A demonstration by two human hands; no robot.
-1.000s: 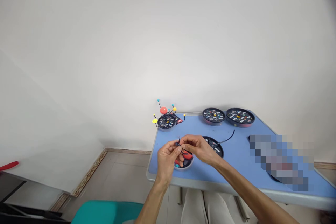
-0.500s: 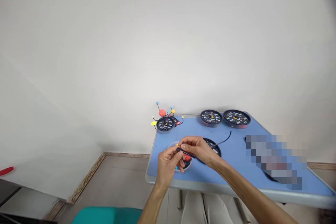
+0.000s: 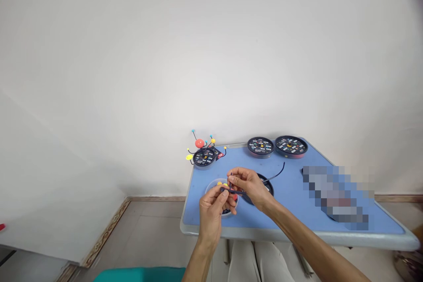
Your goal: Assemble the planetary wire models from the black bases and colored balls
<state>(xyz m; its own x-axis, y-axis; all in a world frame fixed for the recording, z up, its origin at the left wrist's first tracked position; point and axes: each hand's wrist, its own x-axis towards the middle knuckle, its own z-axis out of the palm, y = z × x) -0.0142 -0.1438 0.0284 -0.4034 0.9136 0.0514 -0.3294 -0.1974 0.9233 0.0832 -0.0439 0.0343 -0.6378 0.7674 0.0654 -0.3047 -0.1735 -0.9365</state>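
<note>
My left hand (image 3: 211, 207) pinches the end of a thin dark rod (image 3: 235, 192), which points to the right under my other hand. My right hand (image 3: 247, 185) has thumb and forefinger closed on a small dark stick-like piece (image 3: 231, 179), close against that rod. Below both hands stands a clear round tub (image 3: 206, 188) with yellow and red balls in it, partly hidden. Behind my right hand lies a round black lid or base (image 3: 269, 189), partly covered. From it a long curved dark rod (image 3: 277, 173) reaches out to the right.
An assembled planet model (image 3: 204, 157) with coloured balls on bent rods stands at the table's back left. Two round containers with printed black tops (image 3: 261, 146) (image 3: 291, 146) sit at the back. A blurred-out item lies on the blue table (image 3: 297, 211) at right. A teal seat (image 3: 139, 274) is below.
My right hand has turned slightly, and the small dark piece between its fingertips now points more upward. The rod in my left hand lies nearer level. The whole view has shifted a little.
</note>
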